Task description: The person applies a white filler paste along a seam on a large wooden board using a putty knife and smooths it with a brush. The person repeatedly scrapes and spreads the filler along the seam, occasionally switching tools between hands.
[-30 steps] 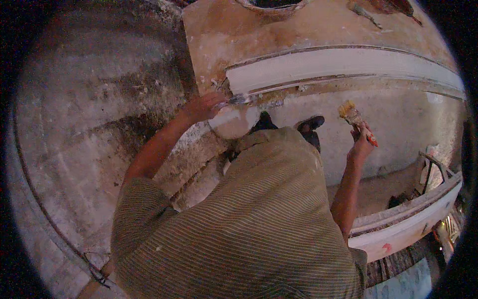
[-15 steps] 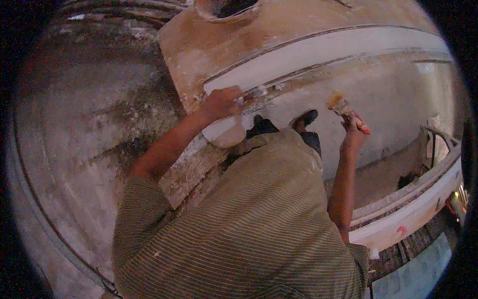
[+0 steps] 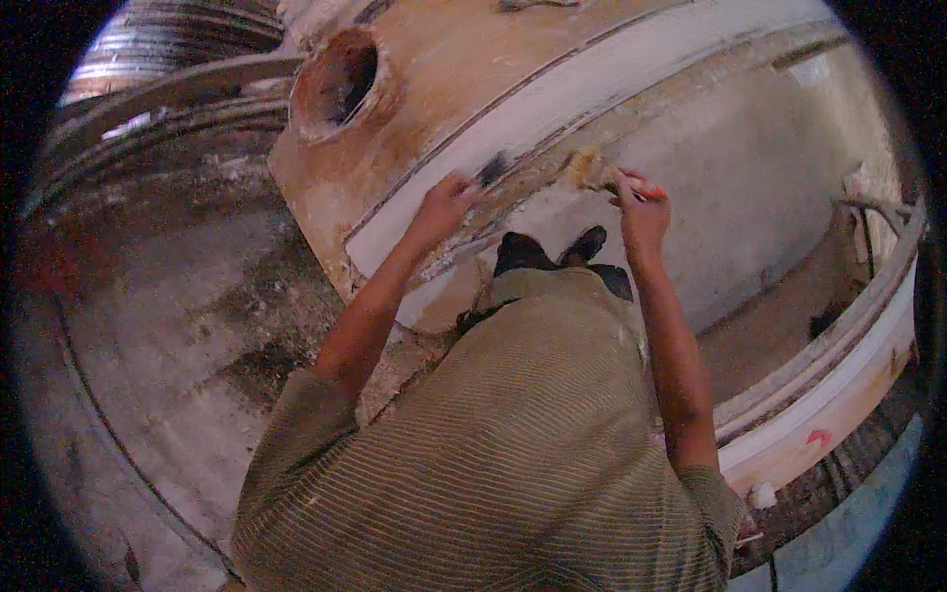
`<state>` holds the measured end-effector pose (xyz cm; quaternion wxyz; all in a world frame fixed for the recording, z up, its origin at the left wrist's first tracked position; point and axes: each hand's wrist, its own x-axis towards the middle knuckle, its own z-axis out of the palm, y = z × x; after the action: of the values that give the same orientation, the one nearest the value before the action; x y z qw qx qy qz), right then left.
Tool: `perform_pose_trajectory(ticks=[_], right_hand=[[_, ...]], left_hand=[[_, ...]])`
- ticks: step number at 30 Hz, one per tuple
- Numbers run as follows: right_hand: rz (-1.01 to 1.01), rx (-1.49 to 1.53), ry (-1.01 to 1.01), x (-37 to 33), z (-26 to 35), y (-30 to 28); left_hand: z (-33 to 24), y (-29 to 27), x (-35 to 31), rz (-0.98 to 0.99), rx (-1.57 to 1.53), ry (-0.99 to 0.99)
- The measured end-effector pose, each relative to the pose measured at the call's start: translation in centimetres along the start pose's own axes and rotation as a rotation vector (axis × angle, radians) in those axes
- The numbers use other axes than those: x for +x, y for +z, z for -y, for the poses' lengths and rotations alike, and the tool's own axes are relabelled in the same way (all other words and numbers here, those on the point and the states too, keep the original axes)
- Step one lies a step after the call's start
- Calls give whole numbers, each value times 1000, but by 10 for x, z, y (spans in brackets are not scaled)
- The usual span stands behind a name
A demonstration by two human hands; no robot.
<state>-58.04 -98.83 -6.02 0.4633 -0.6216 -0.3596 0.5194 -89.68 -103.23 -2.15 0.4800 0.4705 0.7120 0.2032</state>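
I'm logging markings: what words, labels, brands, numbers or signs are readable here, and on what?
None can be read.
Red mark on the curved white strip: no letters or numbers distinguishable.
Brush in right hand, dark tool in left hand: too blurred to show any print.

The bare left hand (image 3: 447,204) was stretched forward on the bare left forearm (image 3: 377,306), its fingers (image 3: 460,186) curled in a closed grip. The bare right hand (image 3: 643,205), similarly closed, was extended on the bare right forearm (image 3: 671,326). Both forearms leaned inward, the hands being apart.
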Motion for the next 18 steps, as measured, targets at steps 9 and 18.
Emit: perform_pose_trajectory(ticks=[9, 18], right_hand=[[23, -83, 73, 47, 13, 40], [-7, -172, 145, 74, 49, 22]], left_hand=[[-62, 68, 68, -111, 99, 149], [47, 7, 5, -102, 93, 184]])
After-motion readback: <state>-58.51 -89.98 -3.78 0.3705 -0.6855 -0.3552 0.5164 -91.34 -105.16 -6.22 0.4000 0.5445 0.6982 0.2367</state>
